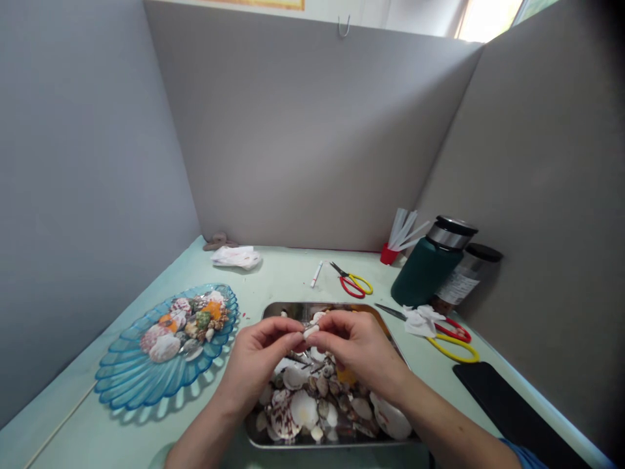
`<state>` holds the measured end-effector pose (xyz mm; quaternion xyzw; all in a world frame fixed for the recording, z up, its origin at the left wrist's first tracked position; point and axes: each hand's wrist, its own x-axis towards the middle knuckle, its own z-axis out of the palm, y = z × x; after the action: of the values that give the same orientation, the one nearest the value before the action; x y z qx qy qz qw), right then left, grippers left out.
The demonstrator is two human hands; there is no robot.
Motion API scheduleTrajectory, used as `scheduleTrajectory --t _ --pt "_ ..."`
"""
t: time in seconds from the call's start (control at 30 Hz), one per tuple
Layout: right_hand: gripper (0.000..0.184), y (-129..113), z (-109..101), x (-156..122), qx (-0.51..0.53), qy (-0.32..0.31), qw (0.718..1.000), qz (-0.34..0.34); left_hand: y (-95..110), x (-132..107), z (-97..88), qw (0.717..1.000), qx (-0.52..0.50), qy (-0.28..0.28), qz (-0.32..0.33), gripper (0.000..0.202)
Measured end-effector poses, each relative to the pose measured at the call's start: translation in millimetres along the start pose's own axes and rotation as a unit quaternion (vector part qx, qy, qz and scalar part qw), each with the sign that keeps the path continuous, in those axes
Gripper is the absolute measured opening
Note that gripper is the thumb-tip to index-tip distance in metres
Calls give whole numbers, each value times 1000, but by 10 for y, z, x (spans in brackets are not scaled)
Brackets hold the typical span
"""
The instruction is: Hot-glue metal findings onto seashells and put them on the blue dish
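My left hand and my right hand meet over the metal tray. Between the fingertips of both is a small white shell, partly hidden by the fingers. Below my hands, the tray holds many loose shells, among them a pale scallop shell, a brown-streaked scallop shell and an orange shell. To the left of my left hand stands a blue scalloped glass dish with a heap of mixed shells in it.
Small scissors and a white tube lie behind the tray. On the right are larger scissors under a crumpled tissue, a green bottle, a jar, a red cup of sticks and a black phone-like slab.
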<state>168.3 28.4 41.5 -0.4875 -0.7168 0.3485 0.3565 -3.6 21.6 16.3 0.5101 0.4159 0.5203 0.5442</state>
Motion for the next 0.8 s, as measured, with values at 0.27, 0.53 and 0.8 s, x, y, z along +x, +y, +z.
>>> scheduleTrajectory --t 0.27,0.53,0.8 --pt "14 25 -26 5 -23 -3 1000 11 -10 -11 -11 997 56 -27 40 5" --pt "13 41 -46 11 -35 -7 999 -2 -28 -9 -19 989 109 -38 92 7" --pt "11 21 -28 7 48 -36 998 24 -71 15 -14 993 64 -30 92 5"
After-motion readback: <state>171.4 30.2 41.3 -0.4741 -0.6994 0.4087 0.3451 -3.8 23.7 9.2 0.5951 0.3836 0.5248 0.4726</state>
